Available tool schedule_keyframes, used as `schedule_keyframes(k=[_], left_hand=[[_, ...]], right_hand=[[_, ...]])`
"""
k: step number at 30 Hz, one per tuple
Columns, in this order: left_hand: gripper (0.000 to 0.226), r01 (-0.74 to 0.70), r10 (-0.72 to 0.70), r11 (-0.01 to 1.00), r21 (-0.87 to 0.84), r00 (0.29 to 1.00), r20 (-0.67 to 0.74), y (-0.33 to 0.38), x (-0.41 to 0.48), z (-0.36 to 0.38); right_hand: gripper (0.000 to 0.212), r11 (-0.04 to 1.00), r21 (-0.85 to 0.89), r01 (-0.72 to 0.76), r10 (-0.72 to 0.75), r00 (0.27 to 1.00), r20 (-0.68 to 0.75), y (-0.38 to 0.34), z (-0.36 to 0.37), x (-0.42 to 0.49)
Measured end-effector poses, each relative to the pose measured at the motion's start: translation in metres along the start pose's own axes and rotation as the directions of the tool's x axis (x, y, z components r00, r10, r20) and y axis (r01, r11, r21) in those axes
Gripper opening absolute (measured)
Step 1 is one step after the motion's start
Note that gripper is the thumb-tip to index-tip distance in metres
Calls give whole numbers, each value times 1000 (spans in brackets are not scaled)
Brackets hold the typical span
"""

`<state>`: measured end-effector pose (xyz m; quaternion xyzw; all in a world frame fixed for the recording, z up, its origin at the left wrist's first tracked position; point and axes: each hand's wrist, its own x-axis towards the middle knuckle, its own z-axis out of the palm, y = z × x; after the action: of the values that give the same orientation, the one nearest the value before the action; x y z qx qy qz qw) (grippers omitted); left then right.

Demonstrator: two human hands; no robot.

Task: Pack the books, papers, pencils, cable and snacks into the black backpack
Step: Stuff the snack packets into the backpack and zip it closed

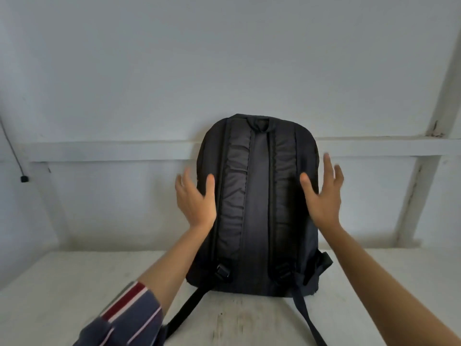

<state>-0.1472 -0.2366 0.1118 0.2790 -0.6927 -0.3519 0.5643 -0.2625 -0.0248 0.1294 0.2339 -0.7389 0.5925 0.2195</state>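
Observation:
The black backpack (258, 201) stands upright on the white table (62, 278), leaning against the wall, its strap side facing me. Its two padded shoulder straps run down the back, and loose strap ends trail toward the table's front. My left hand (195, 199) is at the backpack's left side with straight, spread fingers. On the other side, my right hand (323, 193) also has its fingers spread. Both hands are blurred, and I cannot tell whether they touch the fabric. No books, papers, pencils, cable or snacks are in view.
A white wall with a horizontal ledge (112, 151) rises behind the table. A thin black wire (15, 151) with a small black end hangs at the far left. A white post (421, 171) stands at the right.

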Motion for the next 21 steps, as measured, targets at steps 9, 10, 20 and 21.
schedule_keyframes(k=[9,10,20,21], left_hand=[[132,-239,34,941,240,771,635,-90,-92,-56],[138,-252,24,936,247,744,668,-90,-90,-57],[145,-375,73,836,401,799,596,-94,-87,-31],[145,-377,73,830,410,803,591,-96,-87,-28]], right_hand=[[141,985,-171,-21,111,838,534,95,-32,-114],[143,976,-217,21,106,822,560,98,-30,-118],[128,908,-367,200,8,870,493,116,-4,-115],[128,904,-376,205,5,873,488,117,-3,-113]])
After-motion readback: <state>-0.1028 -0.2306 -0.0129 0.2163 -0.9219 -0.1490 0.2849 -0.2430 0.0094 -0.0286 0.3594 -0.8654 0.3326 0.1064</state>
